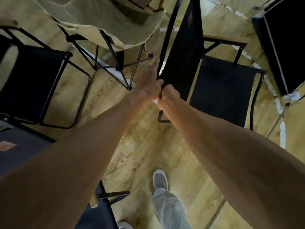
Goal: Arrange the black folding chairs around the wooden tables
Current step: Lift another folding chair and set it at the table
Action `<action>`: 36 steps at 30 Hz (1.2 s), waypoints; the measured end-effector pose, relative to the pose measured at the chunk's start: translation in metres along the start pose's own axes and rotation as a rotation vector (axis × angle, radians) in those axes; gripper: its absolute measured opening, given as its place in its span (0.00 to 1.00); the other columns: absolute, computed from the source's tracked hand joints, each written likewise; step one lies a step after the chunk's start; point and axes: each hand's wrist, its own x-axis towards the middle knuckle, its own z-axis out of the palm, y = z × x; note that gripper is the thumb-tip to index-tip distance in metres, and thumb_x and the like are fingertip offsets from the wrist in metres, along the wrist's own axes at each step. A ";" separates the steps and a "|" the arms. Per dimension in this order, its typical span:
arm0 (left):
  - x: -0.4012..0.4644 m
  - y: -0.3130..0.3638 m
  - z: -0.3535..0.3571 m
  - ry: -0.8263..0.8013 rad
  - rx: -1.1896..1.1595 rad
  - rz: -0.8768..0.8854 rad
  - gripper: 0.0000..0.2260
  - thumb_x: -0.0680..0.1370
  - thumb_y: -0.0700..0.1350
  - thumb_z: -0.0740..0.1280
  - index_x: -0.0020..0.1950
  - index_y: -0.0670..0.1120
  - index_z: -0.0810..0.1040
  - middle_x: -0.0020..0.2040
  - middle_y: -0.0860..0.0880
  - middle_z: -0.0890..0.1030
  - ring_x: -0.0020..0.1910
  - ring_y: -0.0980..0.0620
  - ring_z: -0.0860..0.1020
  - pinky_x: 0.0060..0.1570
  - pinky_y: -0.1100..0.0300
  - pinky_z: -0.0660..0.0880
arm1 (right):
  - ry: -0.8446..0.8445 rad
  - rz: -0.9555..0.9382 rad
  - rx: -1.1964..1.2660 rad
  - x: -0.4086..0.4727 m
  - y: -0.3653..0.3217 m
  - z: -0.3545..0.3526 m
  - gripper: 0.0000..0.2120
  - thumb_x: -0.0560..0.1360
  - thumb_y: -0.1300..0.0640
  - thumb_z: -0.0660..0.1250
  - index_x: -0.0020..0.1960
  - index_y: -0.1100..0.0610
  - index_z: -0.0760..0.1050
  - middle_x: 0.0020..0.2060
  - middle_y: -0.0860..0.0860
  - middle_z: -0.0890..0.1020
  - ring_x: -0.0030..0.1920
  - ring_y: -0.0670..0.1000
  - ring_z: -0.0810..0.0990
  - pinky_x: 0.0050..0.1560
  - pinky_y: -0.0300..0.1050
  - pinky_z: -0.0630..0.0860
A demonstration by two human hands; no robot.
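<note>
1. At the left of the frame we see an unfolded black chair [31,83] standing on the wooden floor [145,146], its seat dark and its tube frame resting on the boards.
2. In the upper middle, a beige fabric chair [99,22] sits on crossed black legs, just beside the left hand.
3. Our left hand [146,83] is at centre frame, fingers curled around the top corner of the black folding chair [183,52], gripping it.
4. Our right hand [166,98] is touching the left hand, closed in a fist on the same corner.
5. This chair rises from centre frame toward the upper middle, its seat [221,96] spreading right of centre.
6. At bottom centre, a grey shoe [159,179] and a light trouser leg stand on the floor.
7. At the upper right, another black panel [283,47] leans.
</note>
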 end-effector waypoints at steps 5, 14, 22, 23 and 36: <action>-0.028 -0.013 -0.017 -0.037 0.073 0.021 0.28 0.81 0.42 0.61 0.79 0.47 0.54 0.76 0.46 0.61 0.71 0.46 0.68 0.69 0.48 0.66 | 0.011 -0.040 -0.058 -0.025 0.004 -0.006 0.11 0.83 0.58 0.58 0.53 0.63 0.75 0.44 0.59 0.83 0.34 0.52 0.82 0.40 0.44 0.84; -0.168 -0.111 -0.117 0.208 -0.026 -0.240 0.24 0.81 0.42 0.62 0.76 0.45 0.61 0.73 0.45 0.67 0.65 0.44 0.74 0.64 0.47 0.71 | -0.382 -0.157 -0.937 -0.138 0.108 0.076 0.10 0.82 0.64 0.59 0.57 0.64 0.77 0.50 0.63 0.84 0.46 0.58 0.86 0.49 0.51 0.82; -0.291 -0.231 -0.215 0.506 -0.164 -0.589 0.18 0.79 0.41 0.60 0.70 0.47 0.70 0.67 0.45 0.74 0.63 0.43 0.74 0.57 0.49 0.73 | -0.780 -0.711 -1.714 -0.247 0.236 0.209 0.11 0.79 0.56 0.62 0.41 0.60 0.74 0.37 0.57 0.76 0.39 0.53 0.74 0.38 0.43 0.67; -0.302 -0.243 -0.224 0.541 -0.191 -0.625 0.19 0.79 0.41 0.60 0.70 0.47 0.70 0.67 0.46 0.74 0.62 0.44 0.75 0.58 0.50 0.73 | -0.808 -0.796 -1.802 -0.256 0.249 0.224 0.12 0.79 0.56 0.62 0.40 0.61 0.73 0.37 0.57 0.75 0.41 0.54 0.74 0.40 0.44 0.66; -0.330 -0.400 -0.286 0.723 -0.485 -1.243 0.27 0.80 0.56 0.60 0.75 0.44 0.62 0.71 0.43 0.69 0.66 0.42 0.71 0.52 0.56 0.67 | -0.917 -0.834 -2.882 -0.191 0.317 0.332 0.13 0.72 0.51 0.71 0.46 0.61 0.77 0.31 0.54 0.82 0.31 0.53 0.82 0.33 0.44 0.77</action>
